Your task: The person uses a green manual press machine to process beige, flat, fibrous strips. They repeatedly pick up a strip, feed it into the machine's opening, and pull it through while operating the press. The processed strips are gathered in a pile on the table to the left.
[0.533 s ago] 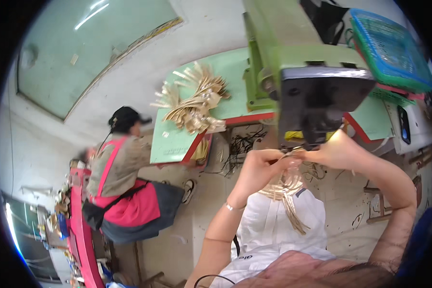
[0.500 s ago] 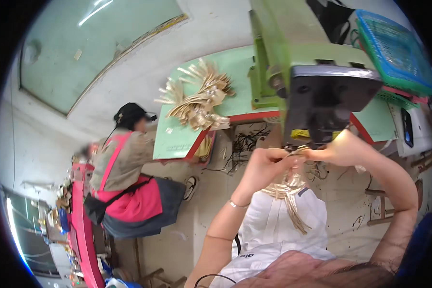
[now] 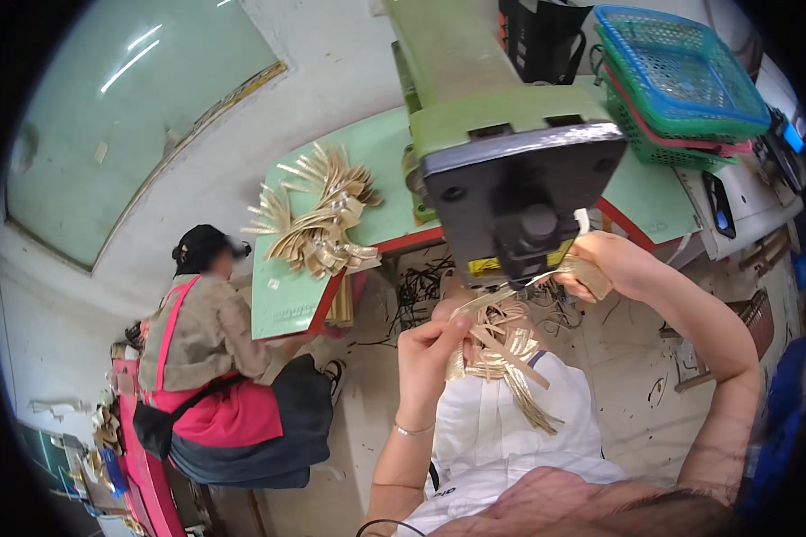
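My left hand [image 3: 432, 358] is closed, pinching a gold strap [image 3: 484, 304] just below and left of the machine head. Up beside the machine head, my right hand [image 3: 598, 258] is closed too, with a folded gold piece [image 3: 587, 277] in its fingers. The thin strap runs between the two hands, under the dark head of the green machine [image 3: 530, 170]. A bundle of gold straps [image 3: 512, 358] lies across my white-clad lap, some ends trailing down.
A heap of gold strap pieces [image 3: 322, 224] lies on the green tabletop [image 3: 282, 300], left of the machine. Stacked baskets [image 3: 681, 89] and a phone [image 3: 718, 204] are at the right. Another person [image 3: 215, 358] sits at the left. Black scraps [image 3: 416, 291] litter the floor.
My hands have moved apart: the left one down and leftward, the right one holding a folded piece out to the side. The strap now stretches between them. The whole view has shifted.
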`<state>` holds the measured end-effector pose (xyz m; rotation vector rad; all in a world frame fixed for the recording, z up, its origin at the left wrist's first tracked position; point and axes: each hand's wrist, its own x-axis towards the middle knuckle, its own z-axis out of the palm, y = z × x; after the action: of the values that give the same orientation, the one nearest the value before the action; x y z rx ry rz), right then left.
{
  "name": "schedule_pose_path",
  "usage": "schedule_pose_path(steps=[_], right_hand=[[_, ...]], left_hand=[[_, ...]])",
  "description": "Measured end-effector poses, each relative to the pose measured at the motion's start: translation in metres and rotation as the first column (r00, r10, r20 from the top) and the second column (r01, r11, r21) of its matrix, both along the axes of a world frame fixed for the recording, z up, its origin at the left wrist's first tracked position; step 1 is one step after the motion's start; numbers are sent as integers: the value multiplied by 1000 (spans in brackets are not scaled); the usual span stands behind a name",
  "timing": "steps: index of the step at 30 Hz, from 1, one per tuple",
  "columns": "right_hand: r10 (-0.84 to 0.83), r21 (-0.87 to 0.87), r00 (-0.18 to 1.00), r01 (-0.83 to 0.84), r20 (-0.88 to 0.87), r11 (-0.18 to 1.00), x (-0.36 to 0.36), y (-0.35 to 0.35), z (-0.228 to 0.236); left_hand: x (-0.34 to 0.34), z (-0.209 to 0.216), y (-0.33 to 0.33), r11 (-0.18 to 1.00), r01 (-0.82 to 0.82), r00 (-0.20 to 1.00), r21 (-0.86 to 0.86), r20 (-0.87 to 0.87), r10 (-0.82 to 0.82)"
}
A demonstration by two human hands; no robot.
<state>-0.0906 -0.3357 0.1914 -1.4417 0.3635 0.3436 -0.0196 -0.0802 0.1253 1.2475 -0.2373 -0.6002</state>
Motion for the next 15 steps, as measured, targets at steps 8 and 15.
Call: schedule_pose_path(steps=[8, 15], right_hand=[[192, -72, 980, -189, 49, 979, 4, 7, 0], [189, -244, 970, -148, 152, 958, 5, 24, 4]], left_hand=[[-3, -6, 14, 998, -51, 998, -24, -26, 51], [-4, -12, 31, 991, -124, 991, -42, -59, 121]])
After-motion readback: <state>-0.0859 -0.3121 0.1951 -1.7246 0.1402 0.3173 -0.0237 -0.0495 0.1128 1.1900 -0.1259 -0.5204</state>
